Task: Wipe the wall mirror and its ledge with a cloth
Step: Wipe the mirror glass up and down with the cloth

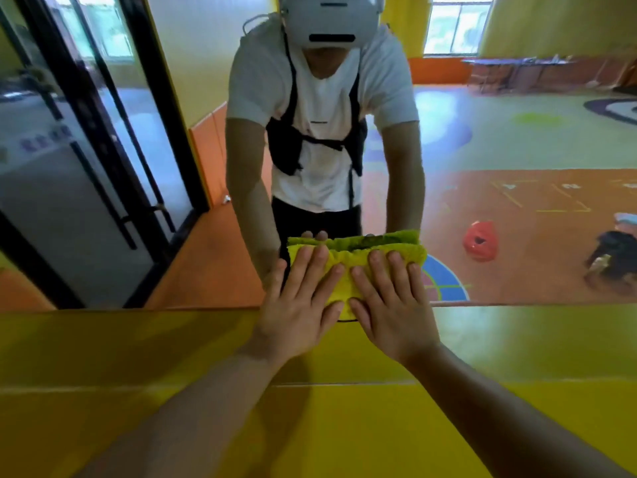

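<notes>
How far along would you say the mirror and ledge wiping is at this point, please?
Done: hard to say; the mirror shows a clear reflection, no obvious streaks. In hand: left hand and right hand press the cloth flat against the glass at its bottom edge. Left: seemingly the yellow ledge, which lies mostly beyond the cloth.
</notes>
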The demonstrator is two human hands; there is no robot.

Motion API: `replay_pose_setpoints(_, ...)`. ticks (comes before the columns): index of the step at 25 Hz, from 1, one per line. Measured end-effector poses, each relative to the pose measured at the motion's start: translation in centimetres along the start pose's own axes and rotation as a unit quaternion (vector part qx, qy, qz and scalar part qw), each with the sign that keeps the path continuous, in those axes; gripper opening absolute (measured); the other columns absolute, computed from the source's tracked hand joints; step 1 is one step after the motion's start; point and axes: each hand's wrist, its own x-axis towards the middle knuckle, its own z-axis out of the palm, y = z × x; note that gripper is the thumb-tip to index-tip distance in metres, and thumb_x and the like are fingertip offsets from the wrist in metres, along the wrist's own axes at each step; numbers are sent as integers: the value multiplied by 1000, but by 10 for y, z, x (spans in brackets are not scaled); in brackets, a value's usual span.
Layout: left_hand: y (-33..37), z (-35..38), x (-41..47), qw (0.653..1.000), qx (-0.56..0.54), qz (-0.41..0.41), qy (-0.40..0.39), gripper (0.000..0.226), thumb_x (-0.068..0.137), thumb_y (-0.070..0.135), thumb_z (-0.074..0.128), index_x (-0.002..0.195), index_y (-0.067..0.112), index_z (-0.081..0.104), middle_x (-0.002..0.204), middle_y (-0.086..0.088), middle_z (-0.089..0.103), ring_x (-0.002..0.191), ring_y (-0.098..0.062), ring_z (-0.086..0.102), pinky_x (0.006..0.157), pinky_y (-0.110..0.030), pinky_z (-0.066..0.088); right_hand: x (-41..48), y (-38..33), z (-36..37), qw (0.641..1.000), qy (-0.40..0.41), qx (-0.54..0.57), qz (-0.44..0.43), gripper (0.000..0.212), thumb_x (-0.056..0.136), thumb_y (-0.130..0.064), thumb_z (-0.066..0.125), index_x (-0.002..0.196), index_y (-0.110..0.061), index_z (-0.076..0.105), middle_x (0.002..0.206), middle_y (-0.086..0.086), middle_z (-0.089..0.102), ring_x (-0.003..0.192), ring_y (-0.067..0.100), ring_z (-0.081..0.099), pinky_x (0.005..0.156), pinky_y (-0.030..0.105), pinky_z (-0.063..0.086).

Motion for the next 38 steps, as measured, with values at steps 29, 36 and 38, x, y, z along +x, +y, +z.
replay_pose_setpoints(29,161,109,-179,989,-53,-55,-126,59,107,1,5,162,19,18,171,-14,-2,158,-33,-2,126,-55,6,-241,9,62,987,-156,11,-41,71,96,-19,44,163,-27,20,171,-4,11,157,15,13,126,37,13)
replay_pose_setpoints(36,118,67,-110,989,-54,-5,-137,85,85,10,34,164,23,7,172,-5,-5,159,-24,-5,128,-47,-7,-181,33,25,985,-167,-1,-34,82,90,-11,51,163,-28,19,171,-4,14,157,17,15,124,41,21)
replay_pose_setpoints(38,103,45,-68,989,-53,9,-140,88,84,20,40,164,22,5,172,-5,-8,159,-24,-8,127,-48,-10,-144,46,6,990,-137,0,-18,66,99,-26,56,160,-26,30,169,-1,21,156,19,21,124,42,24)
